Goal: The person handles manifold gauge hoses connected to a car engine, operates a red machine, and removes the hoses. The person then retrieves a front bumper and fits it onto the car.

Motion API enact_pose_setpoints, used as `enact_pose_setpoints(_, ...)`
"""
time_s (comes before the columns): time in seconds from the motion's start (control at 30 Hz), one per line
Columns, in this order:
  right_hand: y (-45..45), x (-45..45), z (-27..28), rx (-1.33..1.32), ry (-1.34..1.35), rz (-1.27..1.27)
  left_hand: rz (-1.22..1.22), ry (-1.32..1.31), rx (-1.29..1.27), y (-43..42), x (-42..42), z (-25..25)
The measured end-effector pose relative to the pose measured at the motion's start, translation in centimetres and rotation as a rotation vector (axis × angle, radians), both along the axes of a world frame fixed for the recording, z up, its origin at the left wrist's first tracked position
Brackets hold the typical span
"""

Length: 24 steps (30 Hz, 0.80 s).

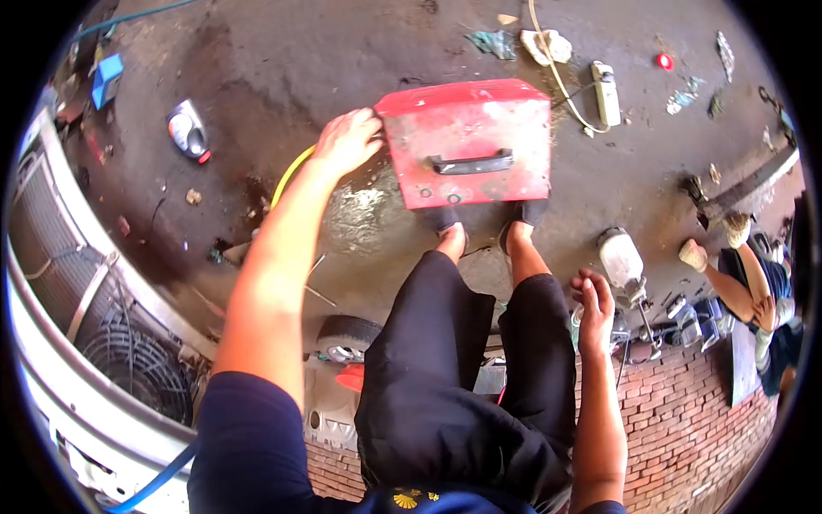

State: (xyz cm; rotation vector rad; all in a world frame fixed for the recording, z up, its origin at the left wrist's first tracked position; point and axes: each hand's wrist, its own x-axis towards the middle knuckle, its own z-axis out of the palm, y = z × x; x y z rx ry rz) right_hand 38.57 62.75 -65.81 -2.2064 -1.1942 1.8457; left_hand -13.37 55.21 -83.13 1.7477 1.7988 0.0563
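A red metal box (479,128) with a worn, scratched surface and a black handle (473,163) stands on the wet floor by my feet. My left hand (349,141) reaches to the box's upper left corner, its fingers at the edge and partly hidden there. A yellow hose (289,176) runs behind my left wrist. To the right of my legs, my right hand (593,310) hangs with its fingers loosely curled, and nothing shows in it. Near it lies a whitish container (621,257).
A white power strip (605,92) with a cable lies right of the box. At the left are a bottle (187,130), a blue box (106,80) and a vehicle front with a fan (137,368). A person (753,291) sits at the right beside a brick floor (676,420).
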Motion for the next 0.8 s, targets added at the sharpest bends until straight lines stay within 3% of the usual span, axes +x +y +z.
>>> enact_pose_setpoints(0.2, -2.8, -12.4, 1.9, -0.255, 0.381, -0.048, 0.29, 0.022, 0.261, -3.0, 3.2, 1.0)
enact_pose_setpoints(0.3, -6.9, -12.8, 1.1, -0.384, 0.397, 0.054, 0.896, 0.035, 0.333, -5.7, 6.3, 0.1)
enact_pose_setpoints(0.33, -8.2, -12.4, 0.7, -0.432, 0.388, 0.096, 1.193, -0.237, 0.284, -8.4, 7.5, -4.0)
enact_pose_setpoints(0.4, -9.9, -11.3, -0.3, -0.522, 0.315, 0.205, 1.449, -0.509, 0.23, -7.8, 10.3, -2.3)
enact_pose_setpoints(0.43, -9.5, -11.5, -0.1, -0.529, 0.264, 0.251, 1.417, -0.536, 0.276, -7.7, 11.1, -2.3)
enact_pose_setpoints(0.53, -8.6, -11.0, -0.3, -0.505, 0.294, 0.145, 1.28, -0.204, 0.183, -8.2, 12.3, -3.4)
enact_pose_setpoints(0.67, -7.6, -10.1, -0.4, -0.442, 0.309, -0.034, 1.253, -0.221, 0.224, -8.9, 13.3, -7.5)
enact_pose_setpoints(0.73, -7.6, -10.1, -1.0, -0.444, 0.309, -0.046, 1.369, -0.39, -0.086, -9.5, 11.9, -8.8)
enact_pose_setpoints(0.77, -8.0, -9.9, -0.8, -0.46, 0.308, -0.054, 1.476, -0.613, -0.187, -6.7, 10.9, -2.8)
enact_pose_setpoints(0.8, -8.5, -9.5, -0.6, -0.474, 0.315, -0.039, 1.361, -0.711, 0.018, -9.4, 10.3, -6.7)
